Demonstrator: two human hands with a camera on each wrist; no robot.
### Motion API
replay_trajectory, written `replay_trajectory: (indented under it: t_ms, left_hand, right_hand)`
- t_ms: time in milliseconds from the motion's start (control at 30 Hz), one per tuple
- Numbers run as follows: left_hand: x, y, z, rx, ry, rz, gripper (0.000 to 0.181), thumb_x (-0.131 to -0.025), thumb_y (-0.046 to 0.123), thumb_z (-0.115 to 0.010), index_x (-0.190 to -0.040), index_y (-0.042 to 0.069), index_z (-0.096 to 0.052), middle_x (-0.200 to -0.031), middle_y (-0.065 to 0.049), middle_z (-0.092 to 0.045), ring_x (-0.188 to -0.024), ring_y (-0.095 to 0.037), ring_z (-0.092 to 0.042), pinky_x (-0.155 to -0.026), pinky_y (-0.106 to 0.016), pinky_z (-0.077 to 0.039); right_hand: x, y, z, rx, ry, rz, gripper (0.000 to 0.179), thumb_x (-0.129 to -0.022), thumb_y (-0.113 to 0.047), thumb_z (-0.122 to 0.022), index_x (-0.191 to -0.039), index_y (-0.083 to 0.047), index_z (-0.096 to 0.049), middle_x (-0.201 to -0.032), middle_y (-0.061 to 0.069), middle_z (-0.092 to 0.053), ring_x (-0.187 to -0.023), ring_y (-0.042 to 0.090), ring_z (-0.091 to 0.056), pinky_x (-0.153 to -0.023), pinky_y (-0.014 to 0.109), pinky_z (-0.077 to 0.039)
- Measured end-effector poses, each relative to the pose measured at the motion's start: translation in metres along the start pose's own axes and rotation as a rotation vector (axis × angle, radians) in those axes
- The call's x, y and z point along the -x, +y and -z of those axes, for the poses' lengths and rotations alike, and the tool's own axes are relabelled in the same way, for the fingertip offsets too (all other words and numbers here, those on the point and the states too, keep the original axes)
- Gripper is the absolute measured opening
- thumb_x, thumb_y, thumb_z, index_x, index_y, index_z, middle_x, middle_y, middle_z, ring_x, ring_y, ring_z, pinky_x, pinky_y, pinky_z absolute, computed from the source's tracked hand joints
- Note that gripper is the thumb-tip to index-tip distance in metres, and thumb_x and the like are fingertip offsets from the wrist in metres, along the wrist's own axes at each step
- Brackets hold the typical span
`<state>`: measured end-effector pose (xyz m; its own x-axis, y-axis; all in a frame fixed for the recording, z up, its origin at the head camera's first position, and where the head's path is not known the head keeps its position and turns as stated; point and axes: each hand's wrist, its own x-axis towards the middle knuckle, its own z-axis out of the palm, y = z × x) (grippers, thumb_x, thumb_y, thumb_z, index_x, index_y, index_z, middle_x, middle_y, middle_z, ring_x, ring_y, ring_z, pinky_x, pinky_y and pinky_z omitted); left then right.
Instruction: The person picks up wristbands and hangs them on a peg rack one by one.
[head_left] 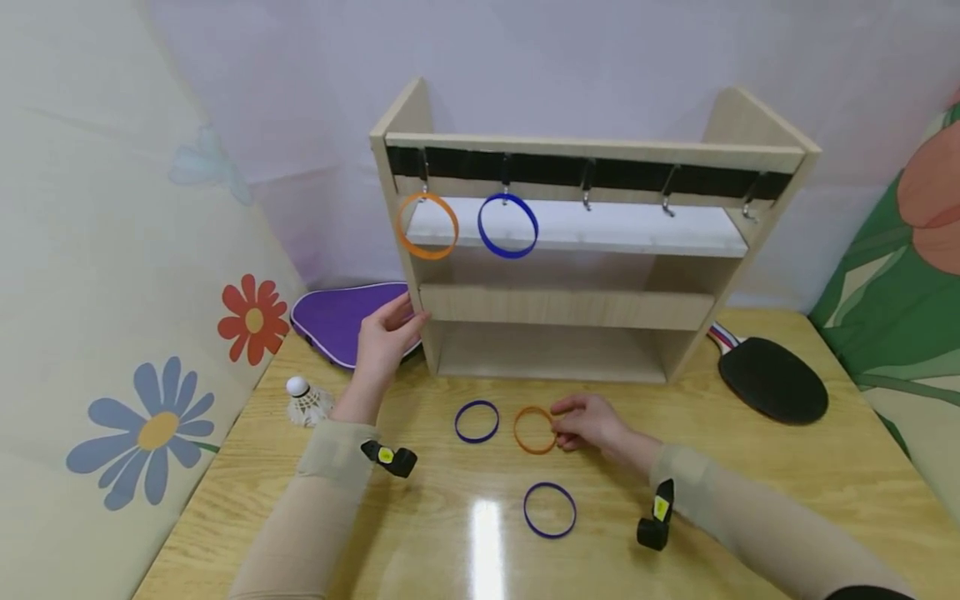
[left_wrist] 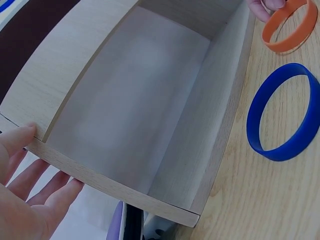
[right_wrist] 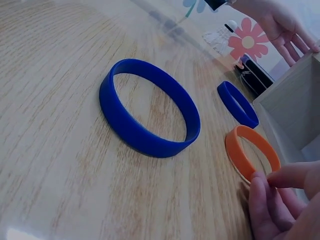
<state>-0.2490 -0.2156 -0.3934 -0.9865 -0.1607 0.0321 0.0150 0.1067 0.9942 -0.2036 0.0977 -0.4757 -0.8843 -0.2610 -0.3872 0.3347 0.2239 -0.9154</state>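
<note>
My right hand (head_left: 592,422) pinches the edge of an orange wristband (right_wrist: 236,155) between thumb and fingers, low over the table. My left hand (head_left: 386,337) grips the left side panel of a wooden shelf rack (left_wrist: 115,188), thumb on its front and fingers along the outer side. A blue wristband (left_wrist: 254,122) lies left of the orange one, and another blue wristband (right_wrist: 117,117) lies nearer me. From the rack's hooks hang an orange wristband (head_left: 427,255) at the far left and a blue wristband (head_left: 510,254) beside it.
Three hooks (head_left: 667,207) on the rack's right carry nothing. Behind my left arm are a shuttlecock (head_left: 309,406) and a purple bag (head_left: 337,321). A black table tennis paddle (head_left: 776,382) lies right of the rack on the wooden table (head_left: 450,508).
</note>
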Motion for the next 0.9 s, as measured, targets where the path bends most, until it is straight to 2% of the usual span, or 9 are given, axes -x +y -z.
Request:
replay_trajectory:
  t_ms: [167, 333, 533, 633, 733, 900]
  left_hand:
    - [0.001, 0.0, -0.001, 0.006, -0.004, -0.008, 0.053, -0.095, 0.016, -0.068, -0.144, 0.013, -0.052, -0.141, -0.013, -0.058, -0.127, -0.025, -0.057, -0.099, -0.036, -0.053]
    - [0.001, 0.001, 0.0, -0.004, -0.002, 0.0, 0.053, -0.094, 0.018, -0.069, -0.144, 0.014, -0.053, -0.141, -0.012, -0.058, -0.126, -0.023, -0.058, -0.1, -0.036, -0.053]
    - [0.001, 0.0, 0.0, -0.008, -0.007, -0.007, 0.052, -0.095, 0.018, -0.069, -0.144, 0.014, -0.053, -0.141, -0.012, -0.058, -0.114, -0.009, -0.063, -0.093, -0.025, -0.055]
    - [0.002, 0.0, 0.0, 0.001, -0.009, -0.015, 0.052, -0.095, 0.017, -0.068, -0.145, 0.014, -0.052, -0.141, -0.012, -0.058, -0.109, -0.004, -0.063, -0.092, -0.026, -0.056]
    - [0.002, 0.0, 0.0, 0.0, -0.007, -0.021, 0.052, -0.095, 0.017, -0.068, -0.145, 0.015, -0.053, -0.141, -0.012, -0.058, -0.11, -0.005, -0.063, -0.095, -0.03, -0.055]
    - [0.002, 0.001, 0.0, -0.015, -0.005, -0.014, 0.052, -0.095, 0.018, -0.068, -0.145, 0.016, -0.052, -0.142, -0.012, -0.058, -0.121, -0.017, -0.062, -0.1, -0.04, -0.052]
  right_hand:
    - [0.002, 0.002, 0.001, -0.016, 0.028, -0.018, 0.037, -0.087, 0.007, -0.064, -0.122, 0.013, -0.056, -0.071, 0.007, -0.066, -0.055, 0.01, -0.062, -0.053, 0.022, -0.057]
    - [0.005, 0.001, 0.003, -0.041, 0.014, -0.018, 0.037, -0.087, 0.006, -0.064, -0.122, 0.013, -0.056, -0.071, 0.005, -0.067, -0.055, 0.01, -0.063, -0.053, 0.021, -0.056]
    - [0.008, -0.005, 0.009, -0.062, 0.007, -0.034, 0.037, -0.089, 0.005, -0.063, -0.124, 0.012, -0.054, -0.068, 0.003, -0.067, -0.055, 0.008, -0.063, -0.052, 0.018, -0.054]
    - [0.009, -0.009, 0.012, -0.087, 0.005, -0.037, 0.039, -0.089, 0.005, -0.062, -0.126, 0.012, -0.052, -0.066, 0.002, -0.067, -0.053, 0.007, -0.062, -0.05, 0.016, -0.052]
    - [0.01, -0.013, 0.015, -0.122, -0.005, -0.022, 0.042, -0.089, 0.007, -0.06, -0.129, 0.013, -0.049, -0.065, 0.001, -0.066, -0.052, 0.006, -0.061, -0.049, 0.015, -0.05]
    - [0.013, -0.021, 0.02, -0.131, -0.009, 0.018, 0.045, -0.089, 0.008, -0.06, -0.132, 0.015, -0.048, -0.065, 0.0, -0.067, -0.054, 0.005, -0.062, -0.05, 0.014, -0.05]
